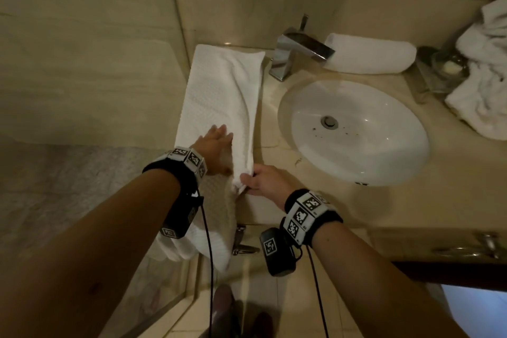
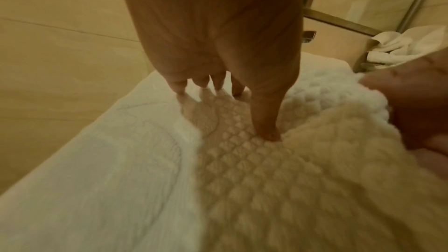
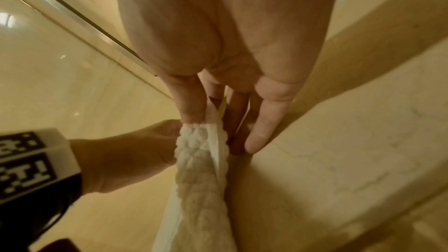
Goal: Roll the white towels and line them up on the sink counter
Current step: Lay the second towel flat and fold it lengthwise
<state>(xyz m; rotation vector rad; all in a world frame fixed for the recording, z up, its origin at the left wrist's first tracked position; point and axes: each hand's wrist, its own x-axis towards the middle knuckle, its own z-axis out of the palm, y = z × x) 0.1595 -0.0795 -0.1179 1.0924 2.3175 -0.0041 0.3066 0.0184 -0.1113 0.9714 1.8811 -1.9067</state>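
A long white waffle towel (image 1: pixel 219 90) lies folded lengthwise on the counter left of the sink, its near end hanging over the front edge. My left hand (image 1: pixel 216 143) lies flat on the towel (image 2: pixel 242 160) with straight fingers (image 2: pixel 179 85) pressing it down. My right hand (image 1: pixel 258 180) pinches the towel's folded right edge (image 3: pixel 201 150) between thumb and fingers near the counter front. One rolled white towel (image 1: pixel 370 53) lies behind the basin, right of the faucet.
The oval white basin (image 1: pixel 354 129) fills the counter's middle, with a chrome faucet (image 1: pixel 296 52) behind it. A heap of crumpled white towels (image 1: pixel 485 68) sits at the right by a glass dish (image 1: pixel 444 66). A glass shower wall (image 1: pixel 90 49) bounds the left.
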